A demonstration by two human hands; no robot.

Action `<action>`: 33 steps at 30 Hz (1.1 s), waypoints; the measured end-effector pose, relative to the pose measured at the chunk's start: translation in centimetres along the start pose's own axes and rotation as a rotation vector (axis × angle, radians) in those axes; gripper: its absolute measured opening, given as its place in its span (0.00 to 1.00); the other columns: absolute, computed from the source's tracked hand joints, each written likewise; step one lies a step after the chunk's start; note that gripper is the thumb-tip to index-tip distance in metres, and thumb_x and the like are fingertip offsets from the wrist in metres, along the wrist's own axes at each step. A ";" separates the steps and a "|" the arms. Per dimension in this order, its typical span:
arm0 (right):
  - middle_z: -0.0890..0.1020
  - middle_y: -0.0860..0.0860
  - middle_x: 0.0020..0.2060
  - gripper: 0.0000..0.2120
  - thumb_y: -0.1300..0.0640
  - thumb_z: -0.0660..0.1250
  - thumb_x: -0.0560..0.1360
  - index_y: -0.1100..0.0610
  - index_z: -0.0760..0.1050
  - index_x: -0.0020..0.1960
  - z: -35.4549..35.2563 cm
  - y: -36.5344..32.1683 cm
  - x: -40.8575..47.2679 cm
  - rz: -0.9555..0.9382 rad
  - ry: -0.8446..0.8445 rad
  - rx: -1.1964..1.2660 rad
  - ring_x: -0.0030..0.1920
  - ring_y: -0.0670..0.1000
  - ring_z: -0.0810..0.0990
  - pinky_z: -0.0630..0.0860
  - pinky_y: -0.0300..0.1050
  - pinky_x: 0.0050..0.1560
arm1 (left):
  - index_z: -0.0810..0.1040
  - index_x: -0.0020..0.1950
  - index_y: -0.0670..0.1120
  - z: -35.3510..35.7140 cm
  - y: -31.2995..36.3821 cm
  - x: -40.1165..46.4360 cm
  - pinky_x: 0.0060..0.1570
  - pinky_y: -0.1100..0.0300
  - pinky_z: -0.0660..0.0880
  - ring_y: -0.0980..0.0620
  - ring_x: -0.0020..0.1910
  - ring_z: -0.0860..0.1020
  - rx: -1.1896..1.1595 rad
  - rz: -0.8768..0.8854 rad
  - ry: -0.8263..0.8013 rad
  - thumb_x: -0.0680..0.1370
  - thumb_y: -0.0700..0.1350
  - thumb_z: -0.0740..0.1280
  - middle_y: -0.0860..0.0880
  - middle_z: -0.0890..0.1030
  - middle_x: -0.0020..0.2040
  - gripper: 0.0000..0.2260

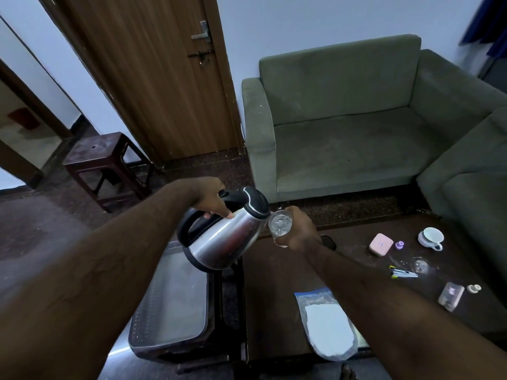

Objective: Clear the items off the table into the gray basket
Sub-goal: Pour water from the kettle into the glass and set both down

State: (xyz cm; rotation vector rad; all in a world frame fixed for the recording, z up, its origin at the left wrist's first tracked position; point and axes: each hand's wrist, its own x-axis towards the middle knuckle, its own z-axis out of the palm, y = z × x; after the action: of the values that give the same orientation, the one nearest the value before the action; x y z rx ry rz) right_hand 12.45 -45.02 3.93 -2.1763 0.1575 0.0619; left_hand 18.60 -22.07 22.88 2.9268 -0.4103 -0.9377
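My left hand [210, 198] grips the black handle of a steel kettle [225, 237], tilted with its spout against a clear glass [279, 224]. My right hand [299, 229] holds that glass, and water shows inside it. Both hang over the far left corner of the dark table [274, 297]. The gray basket [175, 303] sits below the kettle, left of the table. On the table lie a zip bag of white powder [326, 325], a pink case [380, 244], a white cup [431, 237], a stapler [403, 273], another clear glass [419, 266] and a small box [451, 296].
A green sofa [343, 127] stands behind the table, and a second one [472, 187] at the right. A dark plastic stool [104, 165] stands by the wooden door [153, 78]. A black round coaster [327, 241] lies behind my right wrist.
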 end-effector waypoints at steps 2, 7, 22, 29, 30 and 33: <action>0.80 0.48 0.54 0.37 0.51 0.80 0.53 0.50 0.72 0.60 -0.1 0.0 0.2 -0.007 0.003 -0.016 0.53 0.50 0.80 0.79 0.47 0.53 | 0.79 0.43 0.47 1.3 -0.5 0.2 0.43 0.57 0.75 0.52 0.36 0.83 -0.026 0.004 0.028 0.67 0.62 0.74 0.50 0.85 0.31 0.19; 0.80 0.47 0.54 0.39 0.43 0.75 0.50 0.48 0.70 0.60 -0.2 -0.2 0.4 0.009 0.012 -0.025 0.53 0.50 0.80 0.79 0.48 0.52 | 0.76 0.41 0.50 3.9 -1.4 0.4 0.39 0.60 0.72 0.53 0.39 0.81 -0.125 0.018 0.097 0.68 0.62 0.73 0.49 0.85 0.38 0.17; 0.78 0.46 0.50 0.39 0.47 0.80 0.52 0.47 0.68 0.60 1.7 6.6 2.0 0.116 0.080 -0.078 0.50 0.51 0.80 0.75 0.42 0.49 | 0.76 0.41 0.48 17.6 -1.3 5.1 0.36 0.58 0.75 0.51 0.36 0.81 -0.583 -0.139 0.314 0.70 0.56 0.74 0.49 0.82 0.36 0.13; 0.81 0.50 0.49 0.36 0.51 0.81 0.54 0.51 0.70 0.59 5.8 14.3 4.4 0.183 0.078 -0.118 0.50 0.54 0.80 0.72 0.42 0.48 | 0.74 0.40 0.49 28.3 1.1 12.0 0.35 0.57 0.77 0.51 0.37 0.79 -0.941 -0.343 0.541 0.70 0.57 0.73 0.53 0.78 0.35 0.14; 0.81 0.51 0.50 0.36 0.53 0.81 0.54 0.52 0.71 0.59 6.6 15.5 4.7 0.184 0.069 -0.113 0.51 0.54 0.80 0.73 0.43 0.49 | 0.73 0.39 0.49 29.5 1.3 13.1 0.36 0.55 0.78 0.50 0.37 0.80 -0.984 -0.370 0.557 0.70 0.56 0.73 0.52 0.78 0.35 0.14; 0.80 0.53 0.54 0.41 0.57 0.83 0.54 0.55 0.70 0.63 8.8 18.6 5.4 0.168 0.052 -0.100 0.53 0.55 0.80 0.71 0.41 0.49 | 0.70 0.35 0.49 32.2 2.0 16.2 0.34 0.56 0.79 0.50 0.34 0.79 -1.046 -0.441 0.616 0.71 0.56 0.73 0.52 0.76 0.33 0.16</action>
State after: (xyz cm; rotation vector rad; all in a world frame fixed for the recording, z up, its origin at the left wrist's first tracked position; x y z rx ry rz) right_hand 15.42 -48.81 -16.77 -2.2609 0.3735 0.1103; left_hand 12.18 -26.92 -12.33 2.1184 0.5964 -0.0974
